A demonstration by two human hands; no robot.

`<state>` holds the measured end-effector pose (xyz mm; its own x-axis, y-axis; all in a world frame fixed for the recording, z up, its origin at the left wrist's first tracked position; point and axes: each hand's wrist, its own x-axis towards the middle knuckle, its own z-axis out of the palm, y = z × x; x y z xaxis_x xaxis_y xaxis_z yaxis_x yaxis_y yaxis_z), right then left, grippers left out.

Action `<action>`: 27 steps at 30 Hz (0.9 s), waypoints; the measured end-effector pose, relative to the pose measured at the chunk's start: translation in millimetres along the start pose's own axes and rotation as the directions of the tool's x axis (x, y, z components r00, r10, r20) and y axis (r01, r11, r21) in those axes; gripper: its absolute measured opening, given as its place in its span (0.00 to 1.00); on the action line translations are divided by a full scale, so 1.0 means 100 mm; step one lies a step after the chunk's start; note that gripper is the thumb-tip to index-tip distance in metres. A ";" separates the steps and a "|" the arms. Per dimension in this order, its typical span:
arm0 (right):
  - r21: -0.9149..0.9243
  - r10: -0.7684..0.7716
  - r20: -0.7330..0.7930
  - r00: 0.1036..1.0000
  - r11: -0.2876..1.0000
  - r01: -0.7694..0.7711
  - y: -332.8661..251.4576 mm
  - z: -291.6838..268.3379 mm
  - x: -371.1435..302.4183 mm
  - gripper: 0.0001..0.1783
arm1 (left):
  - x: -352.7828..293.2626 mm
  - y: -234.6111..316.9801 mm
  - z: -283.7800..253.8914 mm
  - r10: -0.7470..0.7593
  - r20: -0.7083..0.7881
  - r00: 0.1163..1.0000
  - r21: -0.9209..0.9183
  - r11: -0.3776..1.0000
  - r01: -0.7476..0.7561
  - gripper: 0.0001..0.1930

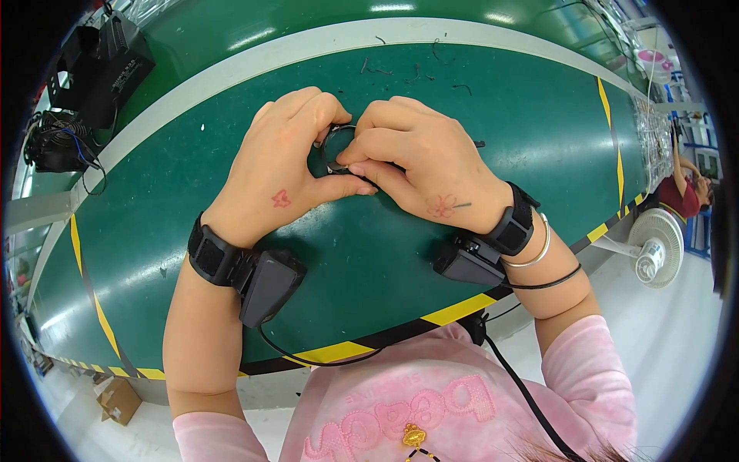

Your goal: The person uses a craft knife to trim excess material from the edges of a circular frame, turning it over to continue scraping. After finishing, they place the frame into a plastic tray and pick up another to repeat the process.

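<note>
My left hand (285, 165) and my right hand (419, 165) meet over the middle of the green work surface (493, 115). Between their fingertips they pinch a small dark ring-shaped part (336, 145) with a shiny rim. Most of the part is hidden by the fingers. Each wrist wears a black strap carrying a small black box; a cable runs from the left one. A silver bangle and a thin black band sit on my right forearm.
Black equipment with coiled cables (81, 92) stands at the far left. Small black scraps (419, 73) lie on the belt beyond my hands. A white fan (653, 246) and another person (685, 189) are at the right. A cardboard box (117, 400) sits on the floor lower left.
</note>
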<state>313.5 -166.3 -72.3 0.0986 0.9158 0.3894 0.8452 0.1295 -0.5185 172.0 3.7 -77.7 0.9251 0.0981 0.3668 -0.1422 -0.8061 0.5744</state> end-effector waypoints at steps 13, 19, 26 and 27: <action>-0.065 0.008 -0.073 0.997 0.998 -0.013 -0.04 0.09 0.01 0.05 | 0.01 0.01 0.00 -0.062 -0.001 0.998 -0.064 0.996 0.062 0.29; -0.070 0.022 -0.093 0.995 0.997 -0.029 -0.06 0.08 0.01 0.09 | 0.01 0.01 -0.03 -0.079 0.021 0.997 -0.054 0.995 0.080 0.28; 0.027 0.016 -0.056 0.998 1.000 -0.015 0.00 0.01 -0.02 0.10 | 0.01 0.02 -0.03 -0.043 0.006 0.999 -0.064 0.997 0.044 0.29; 0.028 0.019 -0.057 0.998 0.999 -0.017 0.00 0.01 -0.02 0.10 | 0.02 0.03 -0.03 -0.042 0.008 0.999 -0.065 0.997 0.043 0.29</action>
<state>312.6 -168.0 -74.1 0.1440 0.8950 0.4223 0.8285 0.1243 -0.5460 172.0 3.8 -73.2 0.9332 0.1276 0.3361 -0.1250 -0.7614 0.6361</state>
